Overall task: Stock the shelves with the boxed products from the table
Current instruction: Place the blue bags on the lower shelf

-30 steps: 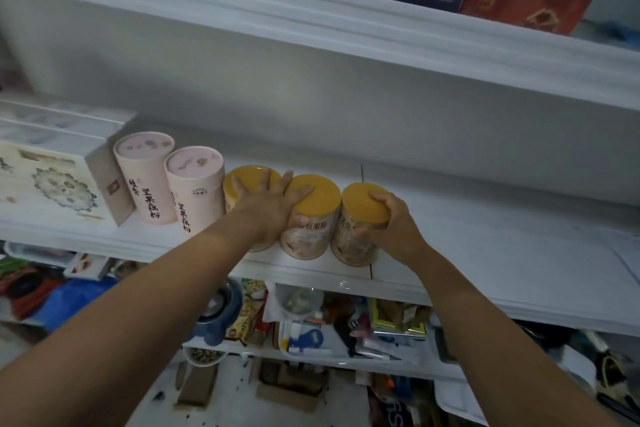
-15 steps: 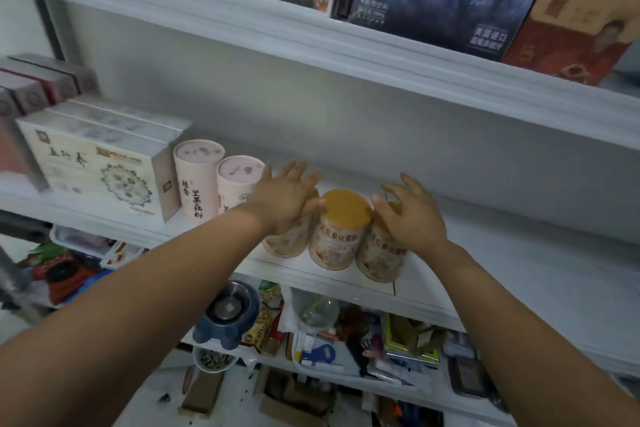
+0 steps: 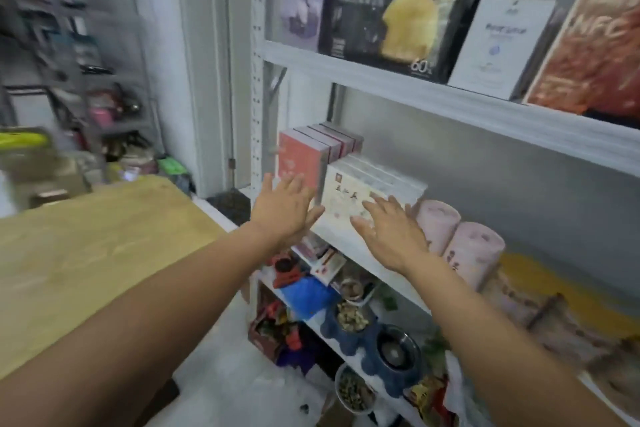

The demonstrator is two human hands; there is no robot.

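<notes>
Two bare hands are raised, both empty with fingers straight and spread: left hand (image 3: 284, 208), right hand (image 3: 391, 232). The cream rectangular cardboard box (image 3: 343, 196) sits on the white metal shelf (image 3: 332, 237) just beyond and between them, its long axis running from one hand across to the other. The right hand is nearer, its fingertips over the front face; contact cannot be confirmed. The left hand is off the box's left corner, before the red upright cardboard boxes (image 3: 299, 158).

Count:
- cream: one face, copies behind unclear
- red: four or five
- pink cylindrical canisters (image 3: 438, 225): two, right of the right hand

The pale wooden table (image 3: 86, 236) lies left of the left arm.

Pink tubes (image 3: 439, 229) x2, hands (image 3: 282, 213) x2
</notes>
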